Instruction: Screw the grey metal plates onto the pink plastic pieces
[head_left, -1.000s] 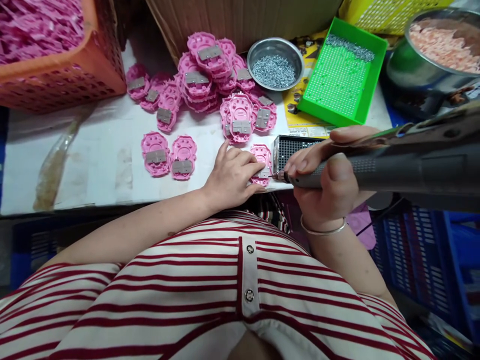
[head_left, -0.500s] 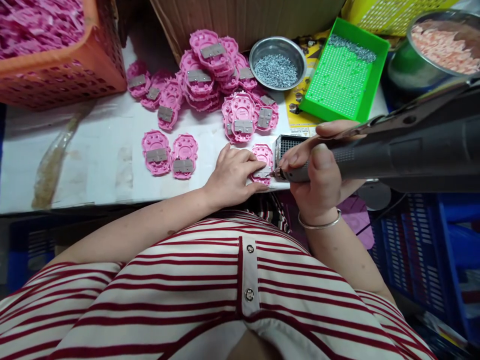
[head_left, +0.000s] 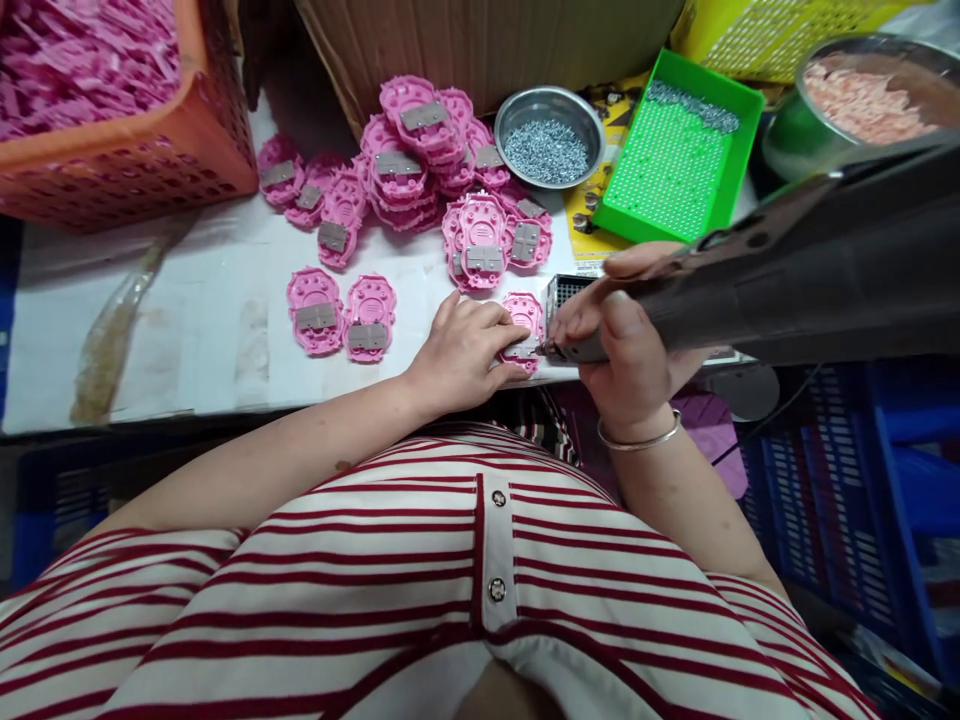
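Table: I view its white top (head_left: 210, 300); the piece (head_left: 523, 312) lies flat near its front edge, just beside the black box (head_left: 556, 295).
Driver: dark, slanting in from the right, held in the right hand (head_left: 630, 365).
Pile: pink pieces (head_left: 405, 95) behind the work, many with grey plates (head_left: 422, 116) fitted; I judge these at the same stage or further on.
Right grip: fingers clenched round the driver's (head_left: 787, 270) front end.
Left grip: the left hand (head_left: 459, 350) pins the piece between thumb and fingers.
Bowl: steel (head_left: 594, 168), well stocked with screws (head_left: 546, 150).
Pair: two plated pieces (head_left: 371, 295) set apart; I cannot confirm their fastening.
Piece: plate in place, fastening apparently under way; I judge it part-done. Remaining count: not determinable.
Tip: at the plate's right end; screw seating is too small to verify.
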